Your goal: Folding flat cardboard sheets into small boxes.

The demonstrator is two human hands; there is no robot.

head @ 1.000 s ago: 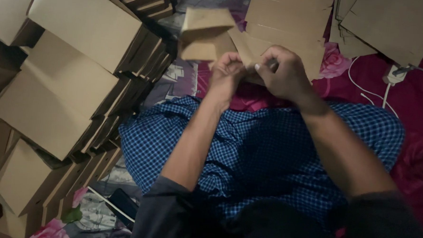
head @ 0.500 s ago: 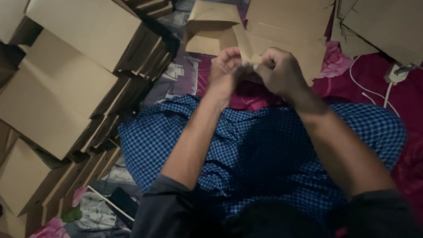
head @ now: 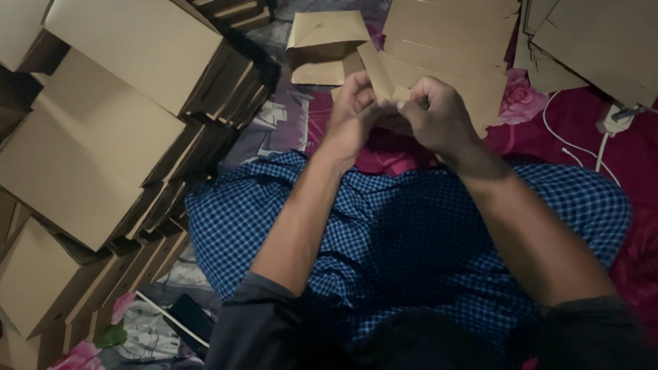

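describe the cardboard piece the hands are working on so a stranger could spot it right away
Start at the blue checked cloth over the person's lap and follow both forearms up to where the left hand and right hand meet. The brown cardboard piece juts up-left from the fingers. Unlike the stacked boxes at left, it is half-folded and pinched.

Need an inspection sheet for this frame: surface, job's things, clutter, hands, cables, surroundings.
Surface: patterned magenta cloth, checked blue cloth over the lap.
Job's things: brown cardboard piece pinched between both hands; flat cardboard sheets behind it.
Clutter: dark phone-like slab at lower left.
Hands: left hand and right hand both closed on the cardboard piece.
Cables: white cable running to a white adapter.
Surroundings: stacked folded boxes at left.
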